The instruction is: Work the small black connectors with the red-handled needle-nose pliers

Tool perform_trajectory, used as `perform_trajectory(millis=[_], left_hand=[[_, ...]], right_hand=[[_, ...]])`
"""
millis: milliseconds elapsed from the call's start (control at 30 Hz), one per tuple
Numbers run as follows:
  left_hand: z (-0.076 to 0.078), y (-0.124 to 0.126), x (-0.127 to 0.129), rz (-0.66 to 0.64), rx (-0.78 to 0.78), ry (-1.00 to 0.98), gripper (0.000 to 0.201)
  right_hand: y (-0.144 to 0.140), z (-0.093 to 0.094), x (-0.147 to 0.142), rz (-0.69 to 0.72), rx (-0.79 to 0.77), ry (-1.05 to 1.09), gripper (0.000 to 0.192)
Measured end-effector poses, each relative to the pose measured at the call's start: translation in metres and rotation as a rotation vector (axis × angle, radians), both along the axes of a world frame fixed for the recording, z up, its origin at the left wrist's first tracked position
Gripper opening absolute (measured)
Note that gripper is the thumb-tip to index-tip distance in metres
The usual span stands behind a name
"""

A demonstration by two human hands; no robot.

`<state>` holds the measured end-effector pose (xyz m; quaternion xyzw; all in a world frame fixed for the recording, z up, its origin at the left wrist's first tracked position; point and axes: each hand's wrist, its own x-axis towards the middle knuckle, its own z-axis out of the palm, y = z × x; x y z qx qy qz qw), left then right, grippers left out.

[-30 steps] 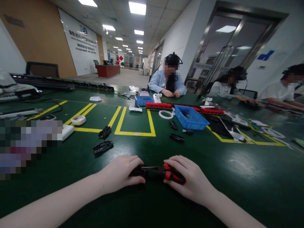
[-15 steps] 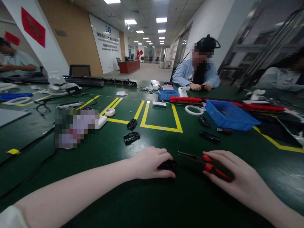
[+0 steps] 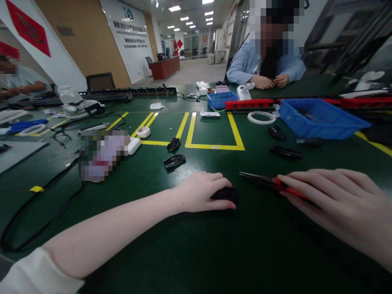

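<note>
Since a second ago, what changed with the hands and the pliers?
The right hand drew the red-handled pliers away to the right; their tips, earlier meeting the small black part under the left hand, now sit apart from it. The left hand stays closed on that part on the green table. The loose black parts and blue bin lie as before.

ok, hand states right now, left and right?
Left hand: closed over a small black part on the table.
Right hand: fingers laid over red-handled pliers; firm grip cannot be told.
</note>
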<state>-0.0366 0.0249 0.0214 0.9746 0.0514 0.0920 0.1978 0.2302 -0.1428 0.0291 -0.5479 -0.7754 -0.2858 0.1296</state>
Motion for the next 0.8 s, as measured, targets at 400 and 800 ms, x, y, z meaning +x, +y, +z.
perform_trajectory(millis=[400,800], left_hand=[[-0.002,-0.001,0.0,0.015,0.009,0.016,0.04],[-0.004,-0.003,-0.003,0.027,0.013,-0.003,0.04]], right_hand=[[0.0,-0.005,0.011,-0.109,-0.241,0.25,0.059],[-0.006,-0.003,0.024,-0.129,-0.421,0.295,0.062]])
